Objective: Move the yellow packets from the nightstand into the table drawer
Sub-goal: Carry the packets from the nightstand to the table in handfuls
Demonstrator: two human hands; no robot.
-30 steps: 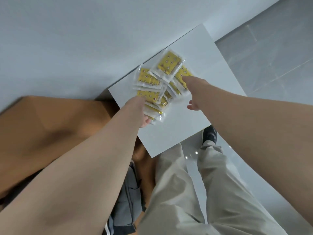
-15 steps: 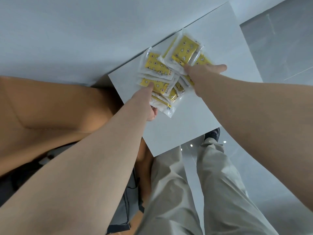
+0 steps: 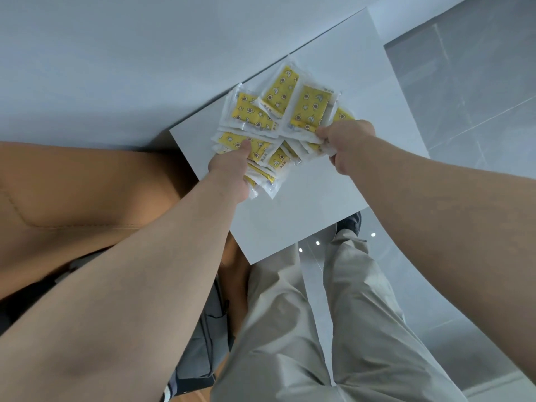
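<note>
From the head camera, a loose, overlapping pile of yellow packets [image 3: 278, 111] in clear wrappers lies on the white nightstand [image 3: 304, 216], near its far edge by the pale wall [image 3: 116, 53]. The left hand [image 3: 232, 172] grips the near left side of the pile, its thumb pressed on top of one packet. The right hand [image 3: 348, 143] pinches the clear edges of packets on the pile's right side, fingers curled round them. A tan padded surface [image 3: 87, 184] sits left of the nightstand. Below are beige trousers [image 3: 290, 329], a dark shoe [image 3: 351, 224] and grey floor tiles [image 3: 464, 97].
</note>
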